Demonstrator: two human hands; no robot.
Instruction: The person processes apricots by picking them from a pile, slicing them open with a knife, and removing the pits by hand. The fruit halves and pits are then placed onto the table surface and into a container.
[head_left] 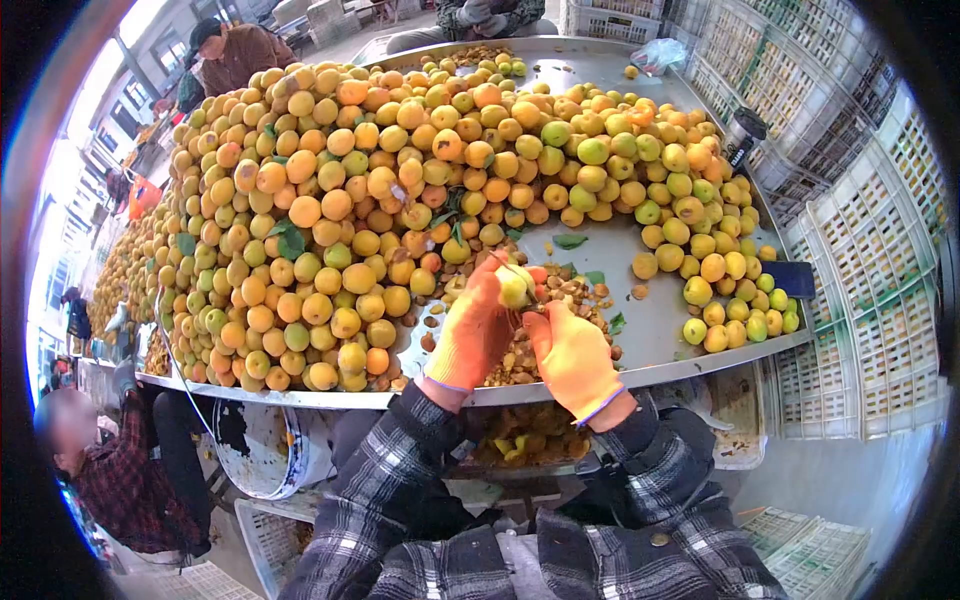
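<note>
Fruit (513,287) gripped in the left hand (474,326) seems under work by the right hand (575,357) (hold unclear), calling for steadiness next.

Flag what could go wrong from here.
1. Slip: the left hand grips a small fruit close to the fingertips of the right hand; it might pop out onto the scraps below.
2. Slide: the pile is heaped high, so loose fruit could roll into the work area or over the table rim.
3. Knock: the dark slab sits at the right rim; rolling fruit might nudge it off.
</note>
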